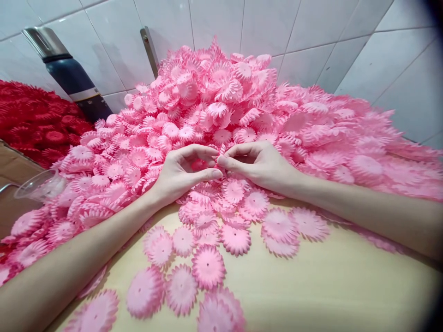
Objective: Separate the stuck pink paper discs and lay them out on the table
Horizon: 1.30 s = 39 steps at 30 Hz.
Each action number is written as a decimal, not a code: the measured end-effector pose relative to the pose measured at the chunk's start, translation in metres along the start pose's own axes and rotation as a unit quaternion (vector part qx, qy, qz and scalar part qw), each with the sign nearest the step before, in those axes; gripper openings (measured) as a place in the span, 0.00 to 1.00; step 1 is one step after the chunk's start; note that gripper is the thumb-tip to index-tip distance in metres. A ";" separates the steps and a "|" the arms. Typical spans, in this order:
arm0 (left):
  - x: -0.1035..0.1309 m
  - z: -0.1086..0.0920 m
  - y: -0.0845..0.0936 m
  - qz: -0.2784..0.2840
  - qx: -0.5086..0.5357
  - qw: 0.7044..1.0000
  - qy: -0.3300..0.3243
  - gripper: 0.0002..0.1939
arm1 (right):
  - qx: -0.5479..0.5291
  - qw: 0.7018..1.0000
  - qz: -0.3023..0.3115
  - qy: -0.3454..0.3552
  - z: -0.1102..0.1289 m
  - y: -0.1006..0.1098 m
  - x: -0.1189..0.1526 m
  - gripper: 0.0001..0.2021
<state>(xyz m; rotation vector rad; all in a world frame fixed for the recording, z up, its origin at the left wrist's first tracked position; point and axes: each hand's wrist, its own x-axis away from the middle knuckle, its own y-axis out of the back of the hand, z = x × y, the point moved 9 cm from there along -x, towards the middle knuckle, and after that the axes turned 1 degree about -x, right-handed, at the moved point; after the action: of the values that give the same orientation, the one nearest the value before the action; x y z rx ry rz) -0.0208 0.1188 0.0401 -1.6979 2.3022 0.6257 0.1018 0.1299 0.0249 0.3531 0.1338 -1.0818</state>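
Note:
My left hand (187,170) and my right hand (261,163) meet in front of a big heap of pink scallop-edged petal discs (221,110). Thumb and forefinger of the right one are pinched on a small pink petal disc (222,150), mostly covered by fingertips. The curled fingers of the left hand come up to this same piece from the other side, its thumb held a little lower. How many layers they grip cannot be made out. Below them, loose pink discs with a small centre hole (208,266) lie flat on the pale yellow tabletop (311,281).
Dark red petal pieces (38,120) are heaped at the left, by a cardboard box (14,170) and a clear plastic cup (41,184). A dark blue flask with a steel cap (72,74) leans there. Behind stands a white tiled wall (221,27) with a metal strip (148,50).

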 end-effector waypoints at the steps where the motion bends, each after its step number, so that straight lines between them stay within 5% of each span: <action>1: 0.000 0.001 0.000 0.001 0.001 1.000 0.004 0.17 | -0.003 1.000 0.002 -0.002 -0.001 0.000 0.000 0.13; 11: 0.002 0.004 0.004 -0.036 -0.010 0.998 0.042 0.14 | -0.020 0.999 0.032 0.004 -0.003 -0.003 -0.001 0.11; 16: 0.003 0.012 0.004 -0.046 0.064 0.994 0.082 0.16 | -0.010 0.999 0.045 -0.022 -0.007 -0.006 -0.001 0.12; 29: -0.001 0.002 0.001 -0.027 -0.010 0.999 0.019 0.15 | -0.017 0.998 0.044 -0.029 -0.008 -0.008 -0.001 0.12; 39: 0.000 0.019 0.003 -0.042 0.114 0.987 0.103 0.12 | -0.108 0.991 0.025 -0.068 -0.015 -0.004 -0.003 0.08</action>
<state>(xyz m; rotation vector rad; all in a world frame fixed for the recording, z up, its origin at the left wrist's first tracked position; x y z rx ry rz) -0.0254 0.1280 0.0237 -1.8086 2.3139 0.1684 0.0980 0.1357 0.0106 0.0867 0.1196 -1.0280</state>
